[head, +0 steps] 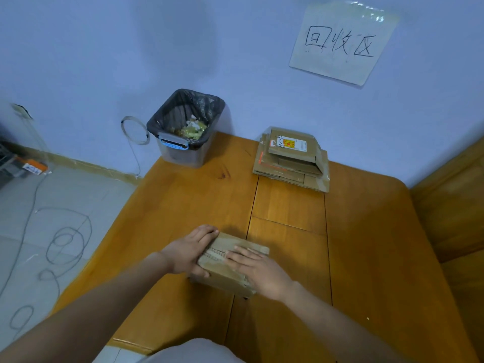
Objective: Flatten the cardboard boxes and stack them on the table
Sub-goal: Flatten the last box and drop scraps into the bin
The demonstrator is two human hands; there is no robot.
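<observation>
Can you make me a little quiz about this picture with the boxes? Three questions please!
1. True or false: both hands are on the box near the table's front edge.
2. What lines the bin? A) a black bag B) a red cloth C) nothing
3. Where does the stack of flattened boxes lie?

Key
1. True. The left hand grips the box's left end and the right hand lies on its top.
2. A.
3. At the far side of the table by the wall, right of the bin, below the paper sign.
</observation>
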